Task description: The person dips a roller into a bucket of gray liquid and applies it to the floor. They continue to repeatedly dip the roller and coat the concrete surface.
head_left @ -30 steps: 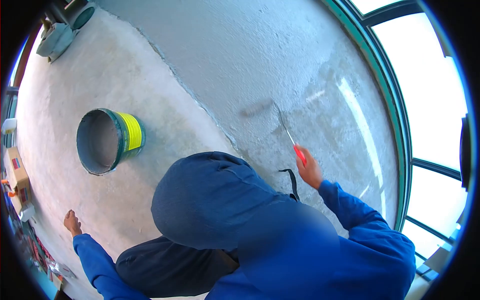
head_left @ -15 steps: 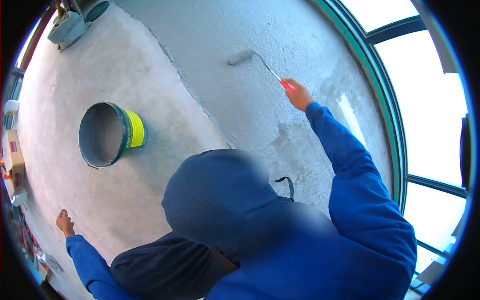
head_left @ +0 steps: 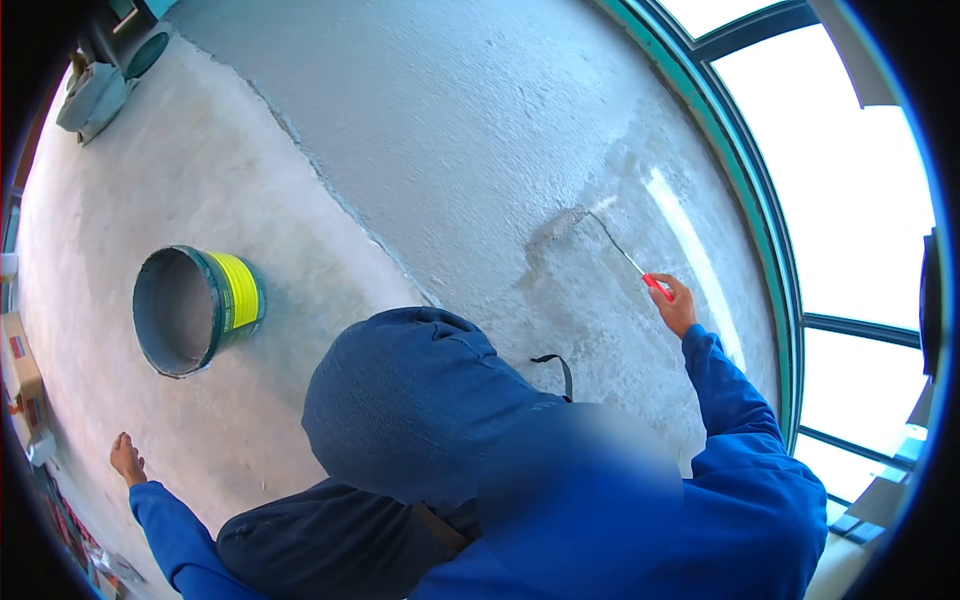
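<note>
My right hand [head_left: 677, 305] is wrapped round the red handle [head_left: 655, 288] of a paint roller [head_left: 562, 227]. Its grey roller head rests on the wet grey coating [head_left: 430, 150], at the border with a duller, patchy stretch of floor. Over at the lower left, my left hand [head_left: 128, 459] hangs above the bare floor with its fingers curled, and I see nothing in them. A dark green bucket [head_left: 212, 310] with a yellow label stands left of centre, grey material inside it. My knee and blue sleeves fill the lower part of the view.
A ragged edge [head_left: 330, 185] divides the coated floor from the paler floor [head_left: 200, 170]. Green-framed windows [head_left: 760, 210] run along the right. Cardboard boxes [head_left: 22, 365] line the far left, and a cloth-covered object [head_left: 95, 100] stands at the upper left.
My right hand has drawn the roller back towards me and to the right. The view has shifted slightly, while my left hand keeps its curled pose.
</note>
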